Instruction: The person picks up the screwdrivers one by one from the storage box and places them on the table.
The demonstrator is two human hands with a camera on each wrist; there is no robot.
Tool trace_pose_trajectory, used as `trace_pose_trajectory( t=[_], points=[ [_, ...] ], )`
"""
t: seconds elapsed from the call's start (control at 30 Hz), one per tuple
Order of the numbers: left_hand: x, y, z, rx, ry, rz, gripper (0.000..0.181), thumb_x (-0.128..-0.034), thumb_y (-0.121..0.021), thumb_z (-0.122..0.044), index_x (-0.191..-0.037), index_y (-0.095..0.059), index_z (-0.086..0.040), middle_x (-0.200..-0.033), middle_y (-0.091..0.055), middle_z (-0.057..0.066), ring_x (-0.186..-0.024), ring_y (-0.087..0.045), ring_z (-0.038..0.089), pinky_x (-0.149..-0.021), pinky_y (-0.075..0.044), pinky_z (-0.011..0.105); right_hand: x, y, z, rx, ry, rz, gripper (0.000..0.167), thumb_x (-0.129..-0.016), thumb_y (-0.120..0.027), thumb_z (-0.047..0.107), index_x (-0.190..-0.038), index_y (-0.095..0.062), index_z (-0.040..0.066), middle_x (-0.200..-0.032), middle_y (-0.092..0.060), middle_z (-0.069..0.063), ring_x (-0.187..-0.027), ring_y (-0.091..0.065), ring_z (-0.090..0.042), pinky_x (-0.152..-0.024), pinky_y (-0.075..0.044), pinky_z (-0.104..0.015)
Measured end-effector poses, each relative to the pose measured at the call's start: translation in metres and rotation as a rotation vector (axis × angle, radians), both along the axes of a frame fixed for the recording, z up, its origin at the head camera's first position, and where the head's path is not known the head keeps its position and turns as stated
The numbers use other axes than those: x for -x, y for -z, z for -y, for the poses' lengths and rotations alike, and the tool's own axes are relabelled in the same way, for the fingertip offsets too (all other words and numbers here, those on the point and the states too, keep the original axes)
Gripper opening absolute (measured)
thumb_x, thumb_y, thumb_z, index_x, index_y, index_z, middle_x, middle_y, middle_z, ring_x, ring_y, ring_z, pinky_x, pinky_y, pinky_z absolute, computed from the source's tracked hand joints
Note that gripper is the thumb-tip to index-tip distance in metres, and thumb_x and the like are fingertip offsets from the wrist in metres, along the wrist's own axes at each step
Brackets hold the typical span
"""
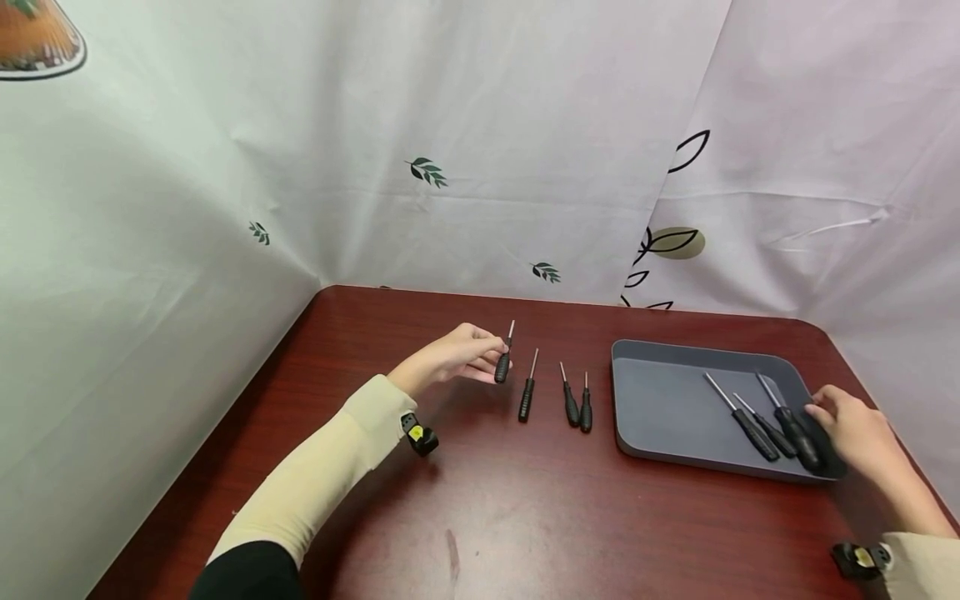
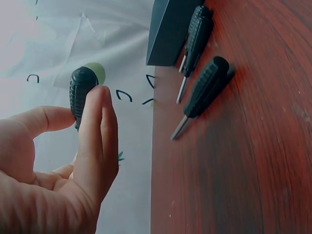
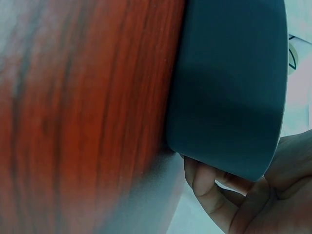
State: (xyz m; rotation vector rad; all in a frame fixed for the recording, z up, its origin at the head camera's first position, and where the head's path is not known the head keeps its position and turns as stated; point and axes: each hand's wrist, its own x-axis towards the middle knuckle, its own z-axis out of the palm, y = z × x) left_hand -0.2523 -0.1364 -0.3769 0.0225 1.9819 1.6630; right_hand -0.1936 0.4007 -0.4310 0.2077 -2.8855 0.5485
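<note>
My left hand [image 1: 467, 353] pinches a screwdriver [image 1: 502, 367] between thumb and fingers, above the table. Its black ribbed handle [image 2: 82, 92] shows in the left wrist view, while the shaft is mostly hidden by the fingers there; in the head view the tip points up and away. A black-handled screwdriver [image 1: 527, 400] lies on the table just right of that hand, with two smaller screwdrivers, one [image 1: 572, 408] close beside the other [image 1: 586, 414]. At the far right my right hand [image 1: 855, 429] grips the side of a grey tray [image 1: 652, 417], its fingers [image 3: 209, 187] curled against the outer wall.
Three screwdrivers, among them a thick-handled one [image 1: 804, 446], lie side by side in the tray's right part. The reddish-brown table [image 1: 525, 517] meets white printed cloth [image 1: 480, 208] at the back and the sides.
</note>
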Motion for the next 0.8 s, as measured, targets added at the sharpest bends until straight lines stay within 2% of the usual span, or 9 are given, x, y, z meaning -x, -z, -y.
trace_pose_trajectory(
  t=[0.33, 0.6, 0.8],
  points=[
    [0.001, 0.003, 0.017, 0.023, -0.016, -0.01, 0.043, -0.1033, -0.053, -0.016, -0.135, -0.052, 0.012, -0.117, -0.067, 0.025, -0.08, -0.07, 0.018, -0.075, -0.063, 0.031, 0.0, 0.001, 0.001, 0.001, -0.001, -0.009, 0.01, -0.093, -0.062, -0.006, -0.093, -0.053, -0.012, -0.083, -0.059, -0.036, -0.07, -0.057, -0.05, -0.057, -0.043, -0.063],
    [0.002, 0.008, 0.027, 0.024, -0.031, -0.001, 0.043, -0.101, -0.056, -0.015, -0.135, -0.053, 0.012, -0.108, -0.07, 0.02, -0.075, -0.069, 0.016, -0.072, -0.063, 0.03, 0.001, 0.0, 0.001, 0.001, -0.002, -0.005, 0.01, -0.093, -0.062, -0.006, -0.093, -0.053, -0.012, -0.083, -0.059, -0.035, -0.07, -0.057, -0.05, -0.057, -0.043, -0.063],
    [0.003, 0.012, 0.031, 0.05, -0.043, 0.009, 0.039, -0.0989, -0.06, -0.014, -0.131, -0.057, 0.009, -0.105, -0.068, 0.017, -0.078, -0.07, 0.017, -0.075, -0.063, 0.032, -0.001, -0.002, 0.003, -0.003, -0.002, -0.004, 0.01, -0.093, -0.062, -0.007, -0.092, -0.053, -0.012, -0.083, -0.059, -0.036, -0.068, -0.057, -0.048, -0.056, -0.043, -0.062]
  ],
)
